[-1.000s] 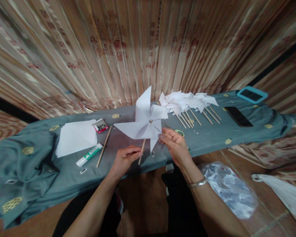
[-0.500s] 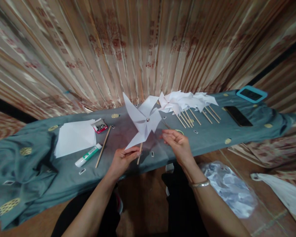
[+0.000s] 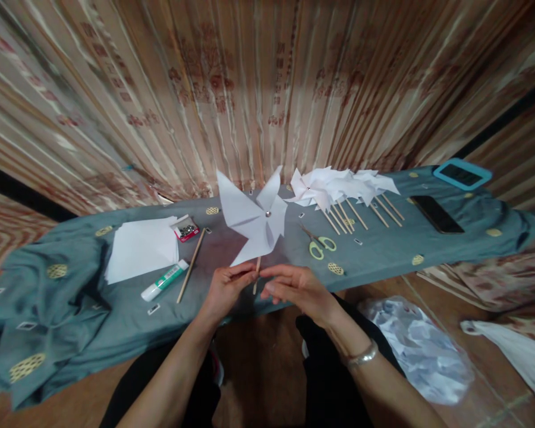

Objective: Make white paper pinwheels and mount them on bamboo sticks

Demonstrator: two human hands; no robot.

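A white paper pinwheel (image 3: 256,229) with a silver pin at its centre stands upright over the table on a thin wooden stick. My left hand (image 3: 225,291) pinches this stick below the blades. Close by on the right, my right hand (image 3: 296,288) has its fingers stretched toward the stick, thumb and index apart. Its index fingertip is at the stick, though I cannot tell whether it touches. Scissors with yellow-green handles (image 3: 321,245) lie beyond the right hand. A loose wooden stick (image 3: 191,266) lies left of my left hand.
Several finished pinwheels (image 3: 343,185) lie overlapped at the back. At left are stacked white paper (image 3: 142,246), a red box of pins (image 3: 186,230) and a glue stick (image 3: 164,280). A phone (image 3: 437,214) and a blue-framed device (image 3: 462,173) lie right. A plastic bag of paper (image 3: 419,348) sits on the floor.
My right hand has moved left and down from beside the blades to the stick, uncovering the scissors. The pinwheel's blades have turned slightly. My left hand still holds the stick.
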